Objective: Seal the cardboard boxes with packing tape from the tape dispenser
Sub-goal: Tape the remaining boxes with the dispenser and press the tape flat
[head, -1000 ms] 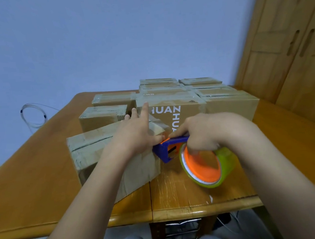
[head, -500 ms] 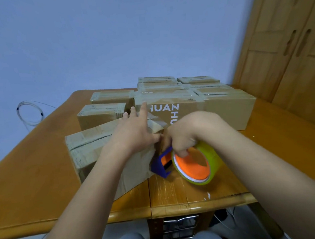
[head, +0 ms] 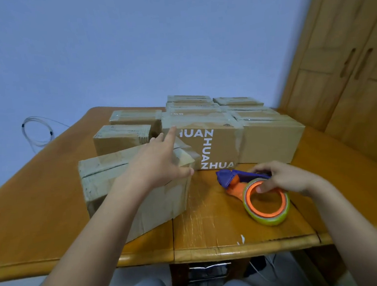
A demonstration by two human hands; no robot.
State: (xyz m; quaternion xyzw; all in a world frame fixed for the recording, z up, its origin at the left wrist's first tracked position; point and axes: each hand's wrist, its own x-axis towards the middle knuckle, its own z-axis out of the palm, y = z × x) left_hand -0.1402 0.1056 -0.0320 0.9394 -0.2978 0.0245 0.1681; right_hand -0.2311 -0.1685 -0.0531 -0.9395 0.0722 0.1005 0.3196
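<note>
box [head: 142, 197]: matt brown cardboard — glossy clear tape over its seams
dispenser [head: 237, 180]: smooth plastic, blue and orange
tape roll [head: 271, 217]: shiny, yellowish-green
table [head: 211, 230]: varnished wood — scuffed
cupboard [head: 345, 65]: wood

Single head view, looking forward-down over table [head: 211, 230], close range.

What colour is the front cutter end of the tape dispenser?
Blue-purple; the tape dispenser body is orange. Seen in the head view.
</note>
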